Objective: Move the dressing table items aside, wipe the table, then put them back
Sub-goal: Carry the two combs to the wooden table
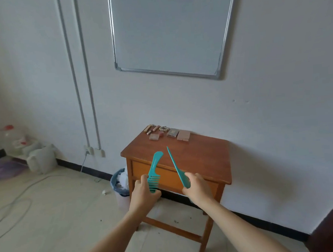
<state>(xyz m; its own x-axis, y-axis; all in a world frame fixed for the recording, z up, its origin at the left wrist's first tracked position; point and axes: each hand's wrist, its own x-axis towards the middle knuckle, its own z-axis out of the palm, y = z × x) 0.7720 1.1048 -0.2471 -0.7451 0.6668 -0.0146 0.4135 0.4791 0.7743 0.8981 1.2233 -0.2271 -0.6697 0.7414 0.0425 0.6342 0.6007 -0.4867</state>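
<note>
a: what is the left hand (144, 193) doing?
b: its fingers are curled round the toothed end of the wide comb (154, 165). the teeth sit right at the fingers. the curvy handle sticks up and away from the hand.
a: and the right hand (197, 186)?
b: it grips the fat end of the thin comb (181, 175). the long pointy tail goes up and leans to the left.
a: do the two combs touch?
b: no. their tops are near each other but apart. both are held up in the air at the front of the brown table (198, 153).
a: what is on the table?
b: small make-up things (156, 135) and a hair tie (164, 128) lie at the back, by the wall. a bin (118, 184) stands on the floor just beside the table.
</note>
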